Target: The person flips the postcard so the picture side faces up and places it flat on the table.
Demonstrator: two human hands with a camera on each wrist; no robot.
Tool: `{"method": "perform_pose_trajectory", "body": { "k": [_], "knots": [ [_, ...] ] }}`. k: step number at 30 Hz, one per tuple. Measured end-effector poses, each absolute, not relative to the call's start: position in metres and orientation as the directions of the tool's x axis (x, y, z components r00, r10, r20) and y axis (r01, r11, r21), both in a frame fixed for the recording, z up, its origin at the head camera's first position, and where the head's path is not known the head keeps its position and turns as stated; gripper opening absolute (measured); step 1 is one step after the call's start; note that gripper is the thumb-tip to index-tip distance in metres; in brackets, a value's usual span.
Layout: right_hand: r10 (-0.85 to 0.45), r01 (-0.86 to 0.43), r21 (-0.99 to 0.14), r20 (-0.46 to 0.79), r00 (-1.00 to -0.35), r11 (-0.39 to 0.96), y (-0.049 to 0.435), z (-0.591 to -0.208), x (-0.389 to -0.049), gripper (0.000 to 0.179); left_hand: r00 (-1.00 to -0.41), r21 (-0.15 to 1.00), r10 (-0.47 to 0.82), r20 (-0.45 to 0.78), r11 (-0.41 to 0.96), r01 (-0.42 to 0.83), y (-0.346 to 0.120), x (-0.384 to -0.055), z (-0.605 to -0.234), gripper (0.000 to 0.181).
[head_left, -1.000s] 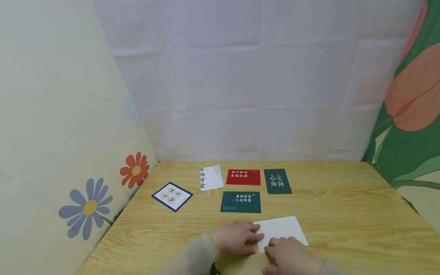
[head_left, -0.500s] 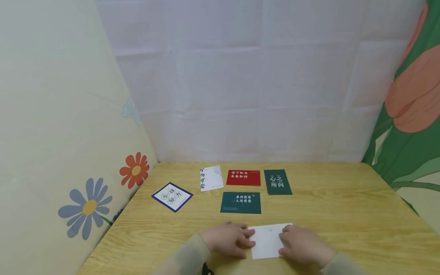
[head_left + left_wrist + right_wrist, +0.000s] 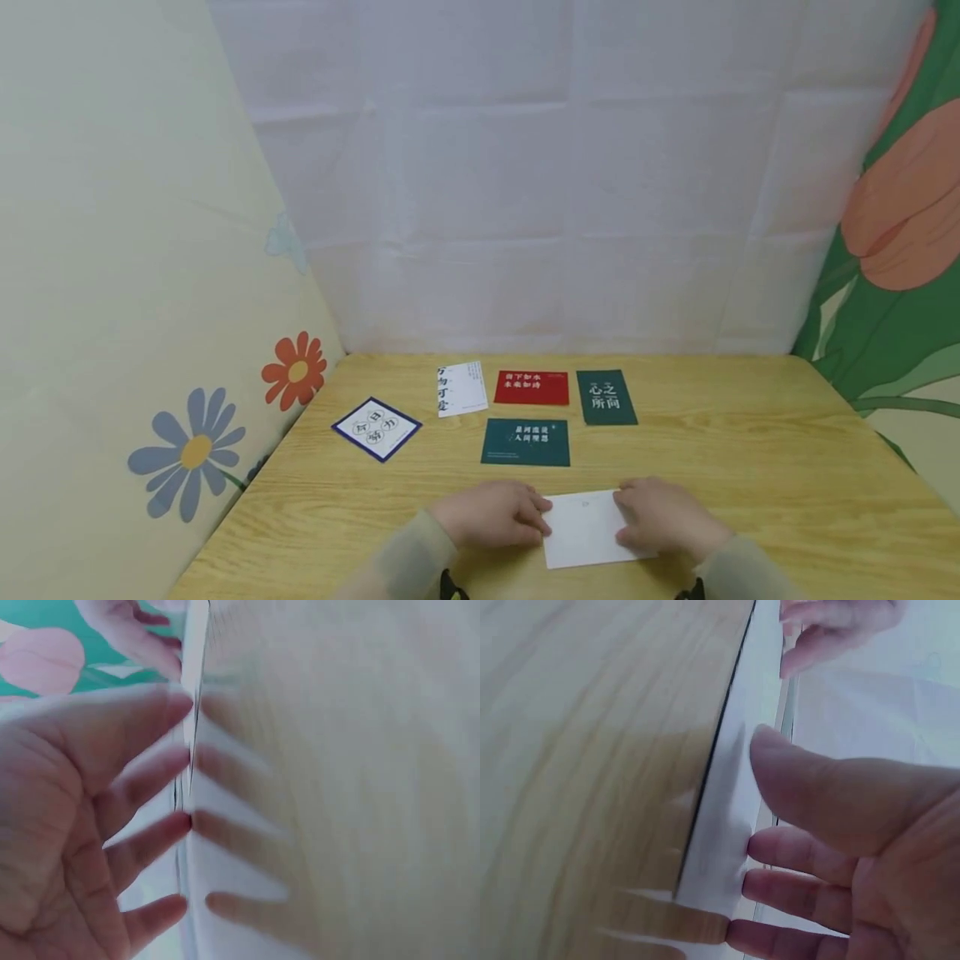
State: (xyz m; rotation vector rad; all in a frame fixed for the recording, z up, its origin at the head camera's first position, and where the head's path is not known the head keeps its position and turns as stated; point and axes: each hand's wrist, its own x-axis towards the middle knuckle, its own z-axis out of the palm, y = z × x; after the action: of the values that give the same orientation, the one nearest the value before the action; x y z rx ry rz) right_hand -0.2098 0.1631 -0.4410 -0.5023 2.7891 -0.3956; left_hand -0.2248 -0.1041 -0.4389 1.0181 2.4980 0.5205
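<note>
A white card (image 3: 583,537) lies flat on the wooden table between both hands, a small faint mark near its far edge. At its left edge, the fingertips of my left hand (image 3: 495,515) touch the card. My right hand (image 3: 663,518) has its fingertips on the card's right part and covers some of it. In the left wrist view, the left hand (image 3: 82,817) has its thumb and fingers extended and spread toward the card's edge. The right wrist view shows the right hand (image 3: 840,847) with thumb over the white card (image 3: 716,802) and extended fingertips at its side.
Beyond the hands lie a teal card (image 3: 525,457), a red card (image 3: 531,397), a dark green card (image 3: 607,414), a white card with black characters (image 3: 467,390) and a blue-bordered card (image 3: 377,450). A white cloth (image 3: 525,208) hangs behind the table (image 3: 787,467).
The white card has shifted left and toward the body and turned straighter. My right hand moved from its near edge to its right side; my left hand moved slightly left with the edge.
</note>
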Motion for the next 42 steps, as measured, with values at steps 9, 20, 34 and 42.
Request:
{"method": "perform_pose_trajectory", "body": {
  "k": [9,20,34,42],
  "knots": [
    [-0.351,-0.285,-0.313,-0.177,-0.92,0.906,0.16,-0.445,-0.21,0.049,-0.75,0.423,0.648,-0.137,0.723,0.547,-0.084,-0.225,-0.447,0.01],
    [-0.335,-0.252,-0.352,-0.196,-0.922,0.901,0.159,-0.444,-0.208,0.051,-0.854,0.367,0.493,-0.167,0.835,0.41,-0.071,-0.22,-0.446,0.043],
    [-0.338,-0.219,-0.462,-0.194,-0.921,0.86,0.16,-0.446,-0.214,0.041,-0.875,0.444,0.427,-0.229,0.845,0.297,-0.076,-0.226,-0.445,0.044],
    [-0.327,-0.175,-0.507,-0.228,-0.917,0.844,0.158,-0.447,-0.22,0.039,-0.864,0.474,0.434,-0.257,0.835,0.279,-0.08,-0.229,-0.443,0.039]
  ]
}}
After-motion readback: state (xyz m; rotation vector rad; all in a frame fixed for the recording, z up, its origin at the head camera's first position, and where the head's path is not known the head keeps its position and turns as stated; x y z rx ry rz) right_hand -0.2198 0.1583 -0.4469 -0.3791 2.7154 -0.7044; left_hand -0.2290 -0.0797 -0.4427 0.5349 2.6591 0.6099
